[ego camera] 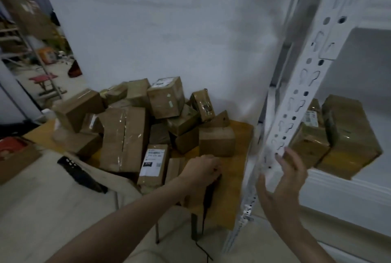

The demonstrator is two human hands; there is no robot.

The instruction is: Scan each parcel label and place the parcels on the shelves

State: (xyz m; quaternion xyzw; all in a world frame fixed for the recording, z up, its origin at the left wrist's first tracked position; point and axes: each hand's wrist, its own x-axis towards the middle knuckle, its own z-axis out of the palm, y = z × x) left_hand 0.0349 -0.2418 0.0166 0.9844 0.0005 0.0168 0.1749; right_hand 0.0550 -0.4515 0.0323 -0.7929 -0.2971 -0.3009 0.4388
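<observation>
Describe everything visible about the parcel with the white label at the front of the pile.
The labelled parcel is a small brown cardboard box, taped and glossy, standing upright at the table's front edge. A white label with printed text, a black block and a square code covers its near face. Taller boxes flank it; the left hand is just beside it, apparently not touching.

labelled parcel (152,165): front of the pile, about 9 o'clock of the left hand (201,169); white shipping label with a black patch reading what looks like "STO", a small QR-type square beside it, blurred lines above, not readable.
top box (166,97): at the pile's 12 o'clock; white label on its upper face, print too blurred to read.
shelf parcel (311,133): at about 1 o'clock of the right hand (283,186); white label with barcode-like stripes, no characters legible.
other boxes: no readable text.
</observation>
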